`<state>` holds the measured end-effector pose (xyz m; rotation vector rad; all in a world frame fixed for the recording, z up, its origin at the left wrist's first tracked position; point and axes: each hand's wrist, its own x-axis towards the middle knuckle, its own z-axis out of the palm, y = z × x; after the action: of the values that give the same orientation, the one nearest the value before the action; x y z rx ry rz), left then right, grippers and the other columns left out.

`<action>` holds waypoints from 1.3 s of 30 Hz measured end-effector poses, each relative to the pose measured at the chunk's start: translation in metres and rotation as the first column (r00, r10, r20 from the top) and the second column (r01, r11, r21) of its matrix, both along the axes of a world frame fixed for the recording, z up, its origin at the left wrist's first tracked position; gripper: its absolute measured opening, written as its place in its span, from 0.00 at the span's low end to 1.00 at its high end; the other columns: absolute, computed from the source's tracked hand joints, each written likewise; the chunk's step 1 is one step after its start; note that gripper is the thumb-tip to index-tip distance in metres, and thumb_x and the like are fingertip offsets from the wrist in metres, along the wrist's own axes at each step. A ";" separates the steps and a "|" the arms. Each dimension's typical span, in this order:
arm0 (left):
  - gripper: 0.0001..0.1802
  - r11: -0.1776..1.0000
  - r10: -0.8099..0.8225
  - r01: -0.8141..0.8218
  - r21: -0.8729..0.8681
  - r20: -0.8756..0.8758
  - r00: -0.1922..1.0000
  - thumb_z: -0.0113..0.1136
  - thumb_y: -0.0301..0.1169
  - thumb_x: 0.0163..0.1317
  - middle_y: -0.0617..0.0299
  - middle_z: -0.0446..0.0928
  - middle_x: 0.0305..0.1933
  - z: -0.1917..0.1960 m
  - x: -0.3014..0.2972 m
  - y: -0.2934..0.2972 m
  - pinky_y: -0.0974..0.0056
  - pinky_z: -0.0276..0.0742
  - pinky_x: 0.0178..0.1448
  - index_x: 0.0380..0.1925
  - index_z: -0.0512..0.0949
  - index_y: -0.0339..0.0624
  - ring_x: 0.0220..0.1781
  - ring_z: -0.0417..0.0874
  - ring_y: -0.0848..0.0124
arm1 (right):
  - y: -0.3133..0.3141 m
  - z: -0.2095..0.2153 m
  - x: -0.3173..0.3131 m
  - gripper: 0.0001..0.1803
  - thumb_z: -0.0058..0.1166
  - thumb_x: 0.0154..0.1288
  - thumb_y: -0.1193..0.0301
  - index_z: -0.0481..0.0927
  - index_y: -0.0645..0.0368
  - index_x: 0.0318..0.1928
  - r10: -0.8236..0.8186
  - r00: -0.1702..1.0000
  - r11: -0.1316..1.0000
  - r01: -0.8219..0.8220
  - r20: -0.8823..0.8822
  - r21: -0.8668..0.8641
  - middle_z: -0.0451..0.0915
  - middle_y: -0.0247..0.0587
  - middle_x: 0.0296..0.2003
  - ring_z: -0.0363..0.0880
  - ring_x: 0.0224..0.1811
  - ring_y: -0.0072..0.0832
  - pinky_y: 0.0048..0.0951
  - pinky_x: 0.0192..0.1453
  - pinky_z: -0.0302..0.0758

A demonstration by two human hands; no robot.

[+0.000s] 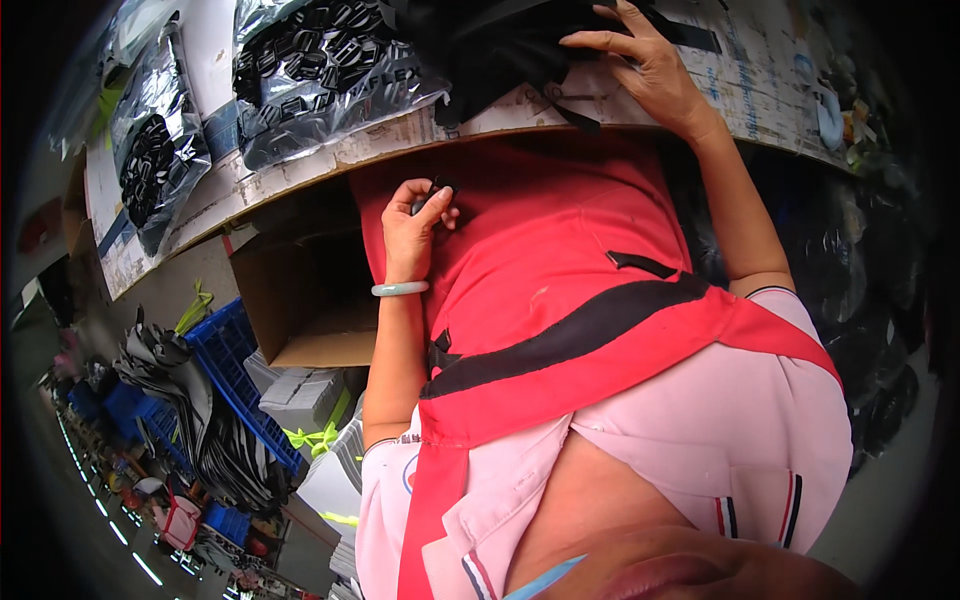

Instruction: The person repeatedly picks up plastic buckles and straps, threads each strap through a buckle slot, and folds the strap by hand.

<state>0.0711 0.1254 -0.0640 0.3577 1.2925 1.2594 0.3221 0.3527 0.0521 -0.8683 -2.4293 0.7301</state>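
Note:
My left hand [412,228] is in front of the red apron, just off the table's near edge. Its fingers are closed round a small black piece [440,187], mostly hidden by them; the exact kind does not show. Over the table, my right hand [640,62] reaches to a pile of black strips [500,60], its fingers apart and the tips by the strips. Whether they touch is hard to make out. Left of the pile, a clear plastic bag [350,118] lies with many black plastic buckles [310,50] in it.
A second clear bag [160,165] with black parts lies at the table's [270,180] left end. Below stand an open cardboard box [290,300], a blue crate [235,375] and grey stacked sheets [305,395]. Dark plastic-wrapped bundles [840,250] are at right.

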 end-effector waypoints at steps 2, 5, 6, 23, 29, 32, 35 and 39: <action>0.09 1.000 0.021 -0.021 0.013 0.024 0.999 0.66 0.26 0.60 0.61 0.79 0.29 0.002 0.000 -0.001 0.73 0.76 0.29 0.37 0.75 0.38 0.26 0.81 0.74 | -0.014 0.006 -0.003 0.21 0.56 0.53 0.82 0.85 0.49 0.46 -0.074 0.992 0.984 0.089 -0.099 0.156 0.73 0.51 0.53 0.76 0.47 0.41 0.34 0.52 0.74; 0.09 0.998 0.066 -0.064 -0.027 0.063 0.996 0.65 0.25 0.61 0.58 0.80 0.31 0.009 0.002 -0.004 0.72 0.79 0.31 0.37 0.74 0.38 0.29 0.84 0.72 | -0.025 -0.008 0.014 0.12 0.62 0.60 0.69 0.84 0.47 0.45 -0.122 0.987 0.954 0.147 -0.108 0.263 0.78 0.33 0.36 0.77 0.40 0.35 0.33 0.47 0.76; 0.08 0.995 0.096 -0.098 0.010 0.104 0.990 0.63 0.24 0.61 0.55 0.81 0.35 0.014 0.003 -0.006 0.68 0.84 0.35 0.37 0.73 0.37 0.34 0.86 0.67 | -0.039 -0.006 0.012 0.10 0.64 0.59 0.63 0.83 0.55 0.36 -0.186 0.982 0.961 0.188 -0.032 0.201 0.78 0.34 0.37 0.77 0.40 0.34 0.31 0.44 0.76; 0.12 0.982 -0.165 0.136 0.131 0.246 0.955 0.60 0.28 0.65 0.55 0.82 0.39 0.051 0.048 0.008 0.74 0.71 0.22 0.44 0.80 0.31 0.25 0.79 0.75 | -0.136 -0.073 -0.017 0.11 0.59 0.66 0.69 0.80 0.67 0.38 0.050 0.987 0.710 -0.144 -0.155 -0.689 0.77 0.36 0.32 0.74 0.35 0.22 0.24 0.41 0.71; 0.09 0.950 -0.236 0.247 0.191 -0.079 0.969 0.65 0.26 0.61 0.61 0.79 0.26 0.041 0.030 0.001 0.75 0.70 0.22 0.38 0.82 0.32 0.22 0.78 0.78 | -0.098 -0.054 -0.037 0.15 0.52 0.71 0.61 0.83 0.60 0.42 0.034 0.994 0.385 -0.108 -0.103 -0.916 0.76 0.28 0.30 0.70 0.32 0.13 0.18 0.36 0.68; 0.10 0.936 -0.297 0.307 0.170 -0.081 0.951 0.66 0.26 0.60 0.61 0.79 0.27 0.041 0.036 -0.001 0.75 0.71 0.24 0.39 0.81 0.32 0.22 0.77 0.79 | -0.104 -0.053 -0.053 0.13 0.56 0.68 0.60 0.80 0.56 0.35 0.025 0.989 0.224 -0.146 -0.144 -0.964 0.71 0.23 0.21 0.65 0.23 0.09 0.14 0.26 0.61; 0.04 0.984 -0.040 0.027 0.174 0.076 0.996 0.60 0.22 0.62 0.51 0.83 0.37 0.047 0.031 -0.002 0.73 0.78 0.26 0.34 0.76 0.32 0.25 0.82 0.74 | -0.094 -0.052 -0.058 0.10 0.57 0.68 0.65 0.80 0.59 0.41 -0.160 0.961 0.293 -0.174 -0.227 -0.940 0.74 0.24 0.22 0.66 0.19 0.08 0.11 0.23 0.61; 0.03 0.979 0.078 -0.091 0.185 0.080 0.994 0.55 0.21 0.65 0.45 0.82 0.39 0.045 0.013 -0.006 0.68 0.82 0.29 0.37 0.75 0.32 0.28 0.83 0.69 | -0.088 -0.046 -0.048 0.16 0.57 0.68 0.67 0.78 0.65 0.51 0.005 0.995 0.394 -0.095 -0.102 -0.914 0.78 0.27 0.27 0.71 0.20 0.10 0.13 0.23 0.67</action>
<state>0.0844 0.1192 -0.0188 0.3910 1.1404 1.4592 0.2742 0.2646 0.0059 -1.0718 -1.8017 2.2171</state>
